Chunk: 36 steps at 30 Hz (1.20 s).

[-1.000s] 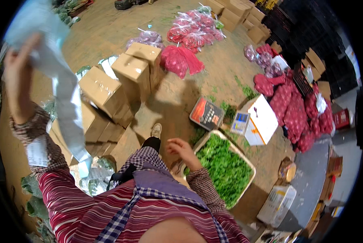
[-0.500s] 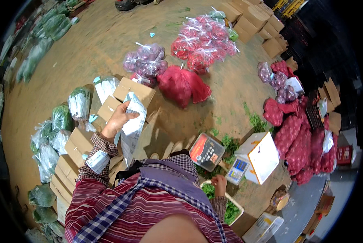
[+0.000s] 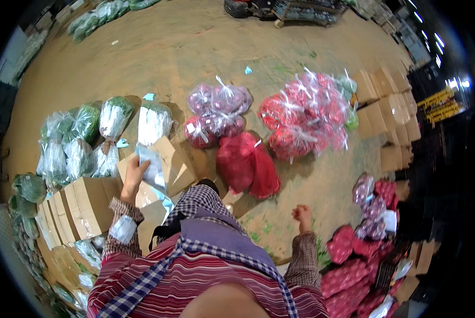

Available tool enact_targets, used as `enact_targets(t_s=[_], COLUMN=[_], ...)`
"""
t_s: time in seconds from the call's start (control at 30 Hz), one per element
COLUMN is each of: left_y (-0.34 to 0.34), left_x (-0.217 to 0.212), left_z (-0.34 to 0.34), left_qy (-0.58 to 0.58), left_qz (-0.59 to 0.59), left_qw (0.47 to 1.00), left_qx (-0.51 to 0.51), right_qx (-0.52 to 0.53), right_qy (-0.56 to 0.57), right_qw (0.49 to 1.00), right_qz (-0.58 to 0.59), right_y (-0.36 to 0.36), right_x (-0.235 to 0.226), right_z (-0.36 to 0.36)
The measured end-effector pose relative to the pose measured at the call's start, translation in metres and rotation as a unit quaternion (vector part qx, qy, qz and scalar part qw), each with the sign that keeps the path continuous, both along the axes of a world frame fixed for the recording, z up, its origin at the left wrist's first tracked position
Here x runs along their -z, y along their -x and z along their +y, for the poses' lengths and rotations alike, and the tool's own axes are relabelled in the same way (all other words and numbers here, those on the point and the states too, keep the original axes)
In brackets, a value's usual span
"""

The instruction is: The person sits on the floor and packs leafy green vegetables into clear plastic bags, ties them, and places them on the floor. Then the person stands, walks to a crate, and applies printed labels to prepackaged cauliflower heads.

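Holding a pale paper strip [image 3: 152, 170] in the left grip, [image 3: 133, 179] pinched near the top between thumb and fingers, with the loose end hanging down beside the checked trousers [image 3: 201, 204]. Held in front of a brown box [image 3: 176, 159] on the left; hard to tell from up here whether touching it or just above. Nothing to be seen in the right grip [image 3: 302, 214], fingers loose and a bit bent, out over the floor [image 3: 282, 217] and well apart from the paper. Near the left sleeve, a row of brown boxes [image 3: 89, 206], and past them, bags of greens [image 3: 116, 114]. Ahead, a red net sack [image 3: 238, 163]. Most likely at the step of handling the paper among the boxes. For the next move, likely a need to keep the long end from folding or catching, and perhaps to use the right grip to hold it flat.
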<state>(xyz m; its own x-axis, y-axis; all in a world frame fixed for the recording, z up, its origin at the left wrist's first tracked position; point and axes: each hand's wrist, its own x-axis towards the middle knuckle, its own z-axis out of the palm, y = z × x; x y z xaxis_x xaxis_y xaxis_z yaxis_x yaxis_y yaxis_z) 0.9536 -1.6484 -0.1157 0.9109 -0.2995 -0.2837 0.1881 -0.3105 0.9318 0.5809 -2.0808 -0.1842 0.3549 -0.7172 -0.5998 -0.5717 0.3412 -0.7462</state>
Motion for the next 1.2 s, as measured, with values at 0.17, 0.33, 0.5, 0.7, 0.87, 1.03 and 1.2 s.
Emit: enact_targets(t_s=[0.17, 0.33, 0.5, 0.7, 0.87, 1.03, 1.2], left_y=[-0.025, -0.14, -0.249, -0.335, -0.396, -0.515, -0.671], left_x=[0.043, 0.072, -0.021, -0.103, -0.086, -0.088, -0.122], left_z=[-0.011, -0.06, -0.084, -0.086, -0.067, -0.036, 0.008], left_qy=[0.083, 0.003, 0.045, 0.118, 0.016, -0.025, -0.04], left_qz=[0.065, -0.057, -0.165, -0.19, -0.149, -0.216, -0.206], left_qw=[0.984, 0.98, 0.964, 0.939, 0.942, 0.883, 0.869], left_qx=[-0.141, -0.191, -0.203, -0.26, -0.3, -0.416, -0.448], right_qx=[-0.063, -0.353, -0.417, -0.398, -0.507, -0.614, -0.475], right_qy=[0.1, 0.137, 0.116, 0.002, 0.017, 0.158, 0.032], right_qw=[0.986, 0.916, 0.901, 0.877, 0.809, 0.744, 0.88], right_qz=[-0.121, -0.135, 0.043, 0.269, 0.296, 0.213, 0.0], right_y=[-0.205, -0.338, -0.377, -0.415, -0.548, -0.79, -1.086], right_x=[-0.043, -0.005, 0.034, 0.089, 0.133, 0.202, 0.125], right_z=[-0.091, -0.084, -0.095, -0.125, -0.132, -0.138, -0.012])
